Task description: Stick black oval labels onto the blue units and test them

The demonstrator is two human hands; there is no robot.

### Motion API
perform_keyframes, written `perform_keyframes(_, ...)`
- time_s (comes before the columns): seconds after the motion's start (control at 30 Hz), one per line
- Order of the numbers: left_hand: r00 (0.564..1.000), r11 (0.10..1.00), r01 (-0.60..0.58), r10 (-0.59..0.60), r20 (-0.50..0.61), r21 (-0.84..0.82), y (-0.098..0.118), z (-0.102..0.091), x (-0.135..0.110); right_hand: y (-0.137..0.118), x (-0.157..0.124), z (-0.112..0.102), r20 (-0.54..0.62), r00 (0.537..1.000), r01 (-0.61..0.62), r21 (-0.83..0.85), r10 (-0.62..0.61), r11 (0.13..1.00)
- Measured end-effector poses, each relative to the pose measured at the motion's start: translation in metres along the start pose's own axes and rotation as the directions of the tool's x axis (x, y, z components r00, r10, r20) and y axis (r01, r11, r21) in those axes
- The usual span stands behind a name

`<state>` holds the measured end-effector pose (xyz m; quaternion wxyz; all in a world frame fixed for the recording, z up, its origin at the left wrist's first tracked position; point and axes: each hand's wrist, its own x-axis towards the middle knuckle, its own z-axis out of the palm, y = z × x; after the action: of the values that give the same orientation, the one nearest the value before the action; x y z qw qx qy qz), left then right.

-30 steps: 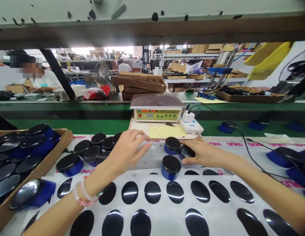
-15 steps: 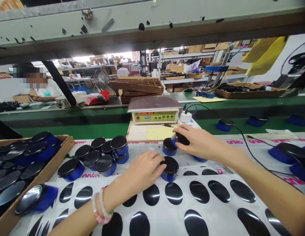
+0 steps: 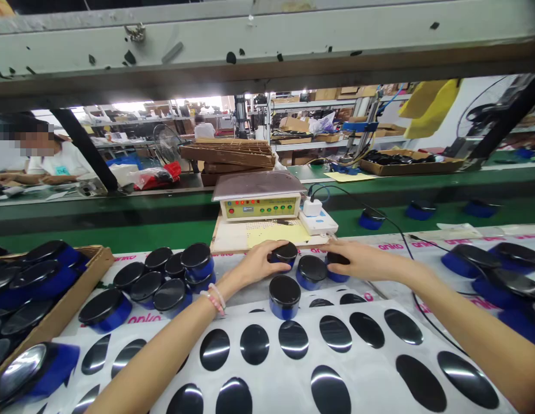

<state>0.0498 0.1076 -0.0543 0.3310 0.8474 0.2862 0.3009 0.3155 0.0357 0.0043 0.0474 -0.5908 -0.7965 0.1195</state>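
Note:
My left hand (image 3: 259, 264) curls over a black-capped blue canister (image 3: 285, 253), its fingers on the glossy top. My right hand (image 3: 360, 260) reaches in from the right and covers most of another canister (image 3: 337, 267). Between my hands stands a third canister (image 3: 311, 272), and a fourth (image 3: 285, 297) sits nearer to me. Several more canisters (image 3: 170, 282) are bunched to the left of my left wrist. Below them lies a white sheet (image 3: 371, 299) printed with glossy black ovals.
A cardboard tray (image 3: 64, 293) of black ovals on blue backing lies at the left. Behind my hands are a control box with red and green lights (image 3: 259, 206) and a power strip (image 3: 318, 222). A black cable (image 3: 416, 287) crosses the right side. A grey beam (image 3: 250, 63) runs overhead.
My left hand has moved from the near canister to the far one. My right hand has come down and to the right with a canister. The view has shifted slightly.

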Motion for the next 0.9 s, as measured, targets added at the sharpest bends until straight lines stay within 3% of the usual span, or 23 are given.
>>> perform_keyframes(0.13,0.989,0.993,0.05,-0.064,-0.13,-0.105,0.023,-0.003,-0.01,-0.017,-0.004,0.004,-0.115,0.993,-0.027,0.02,0.029,0.999)
perform_keyframes(0.23,0.979,0.977,0.041,-0.081,-0.185,-0.208,0.056,-0.012,-0.018,-0.055,-0.006,-0.003,-0.216,0.974,0.111,0.194,-0.068,0.975)
perform_keyframes(0.33,0.986,0.955,0.023,-0.071,-0.152,-0.295,0.088,-0.031,-0.035,-0.091,-0.009,-0.011,-0.283,0.942,0.277,0.358,-0.179,0.892)
perform_keyframes(0.43,0.997,0.979,-0.006,-0.01,-0.074,-0.205,0.106,-0.053,-0.06,-0.113,-0.009,-0.009,-0.244,0.945,0.302,0.385,-0.219,0.872)
perform_keyframes(0.5,0.994,0.997,-0.07,0.071,-0.088,0.015,0.108,-0.061,-0.078,-0.123,-0.003,-0.003,-0.205,0.942,0.328,0.389,-0.267,0.861)
perform_keyframes(0.63,0.972,0.904,-0.123,0.193,-0.133,0.409,0.1,-0.06,-0.107,-0.143,0.012,0.013,-0.184,0.879,0.474,0.432,-0.439,0.768)
perform_keyframes(0.73,0.976,0.877,-0.075,0.161,-0.143,0.474,0.092,-0.056,-0.123,-0.157,0.02,0.022,-0.124,0.862,0.485,0.484,-0.492,0.728)
perform_keyframes(0.9,0.992,0.931,0.048,-0.002,-0.128,0.362,0.086,-0.059,-0.142,-0.168,0.025,0.041,-0.058,0.868,0.455,0.491,-0.494,0.743)
